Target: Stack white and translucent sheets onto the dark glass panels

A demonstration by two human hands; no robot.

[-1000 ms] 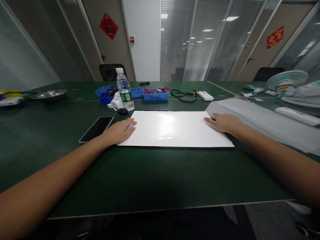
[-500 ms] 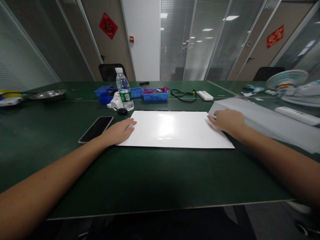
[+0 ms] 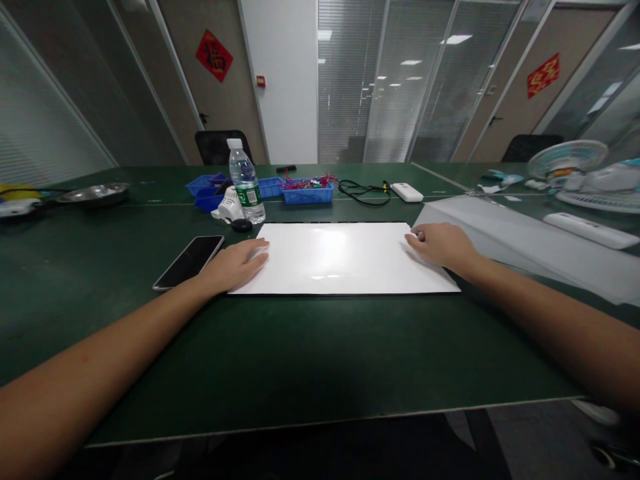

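A blue tray [image 3: 309,197] at the far middle holds a tangle of red wires [image 3: 320,181]; left of it stands a capped clear bottle [image 3: 246,187]. The green surface [image 3: 320,360] carries a glossy white panel [image 3: 330,260] at centre, with glazed partitions [image 3: 370,80] beyond. The left hand [image 3: 233,267] lies open and flat over the panel's left edge; the right hand [image 3: 440,244] curls at its far right corner, its hold impossible to tell.
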